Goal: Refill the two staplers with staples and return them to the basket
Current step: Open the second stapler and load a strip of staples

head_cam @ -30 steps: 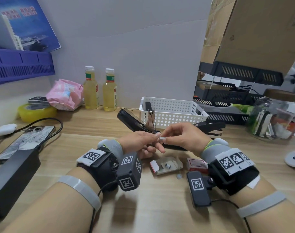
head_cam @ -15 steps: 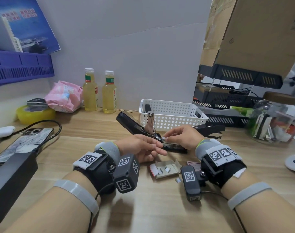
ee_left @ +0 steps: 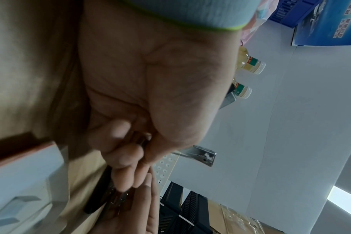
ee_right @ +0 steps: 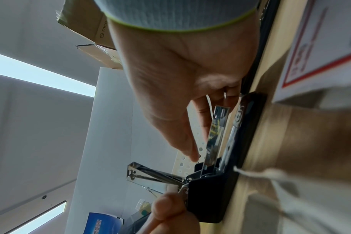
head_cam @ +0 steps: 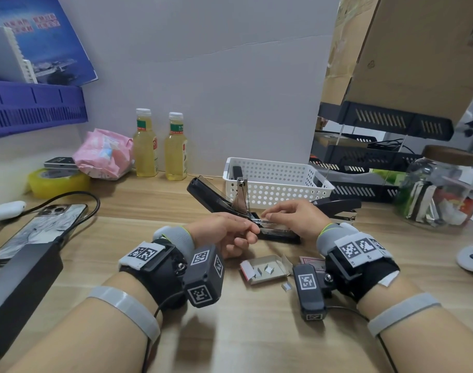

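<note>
Holding the open stapler [head_cam: 279, 235] on the table [head_cam: 149, 238] at its hinge end with the left grip [head_cam: 224, 232], fingers curled round the black body. Leaning the lid [head_cam: 211, 196] up and back toward the left, leaving the metal channel [head_cam: 265, 223] exposed and running left to right, from the hinge under the left grip out toward the right.

Coming in along that same axis from the right end with the right grip [head_cam: 291, 216], narrow, thumb and forefinger close together at the channel's mouth. Judging the step in hand as seating staples in the channel; not being able to tell whether a strip is in fact pinched there. Turning on alignment, then: anything fed in needing to lie along the channel, not across it, with the right grip the nearer one to the open end.

Showing the whole layout only in the head view: the staple box [head_cam: 267, 269] lying open just in front of the stapler, a loose bit of staples [head_cam: 287, 286] beside it, the second stapler [head_cam: 337, 207] closed, behind the right wrist and next to the white basket [head_cam: 278, 184]. Showing from the right wrist what the head view hides: the shiny rail standing clear of the base, the fingertips alongside it. Giving little from the left wrist but the palm and blurred fingers.
</note>
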